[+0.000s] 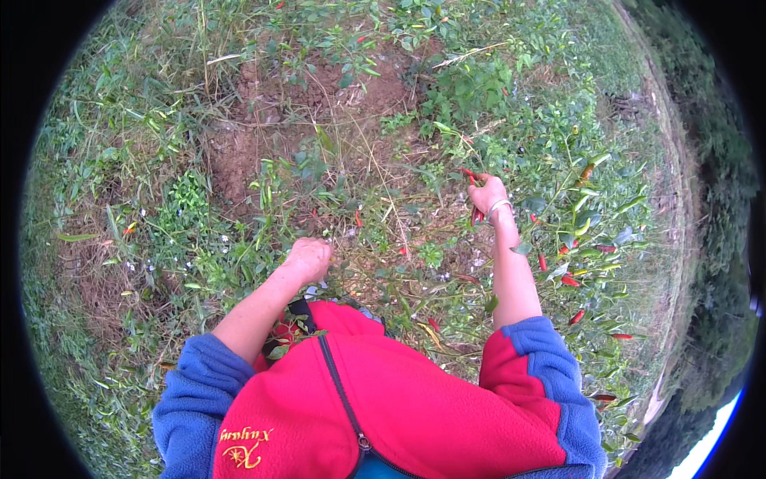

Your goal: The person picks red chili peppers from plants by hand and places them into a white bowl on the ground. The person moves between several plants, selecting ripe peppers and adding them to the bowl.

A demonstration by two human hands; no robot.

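Observation:
Several red chili peppers (476, 215) are gripped in my right hand (488, 194), with some hanging below the fingers and a red tip showing beyond them. A pale bracelet (499, 208) circles that wrist. My left hand (309, 260) is low among the chili plants in front of my body, its fingers curled and turned away. Whether anything is inside it is hidden. Between the two hands, single red chilies (358, 218) hang in the foliage. To the right of my right forearm stands a chili plant bearing green pods (582, 226) and red pods (570, 281).
Reddish bare soil (236, 158) shows among weeds ahead of my hands. Dry grass stalks (383, 179) cross the ground there. A leafy weed clump (470, 90) grows at the upper right. Dark trees (718, 197) line the field's far right side.

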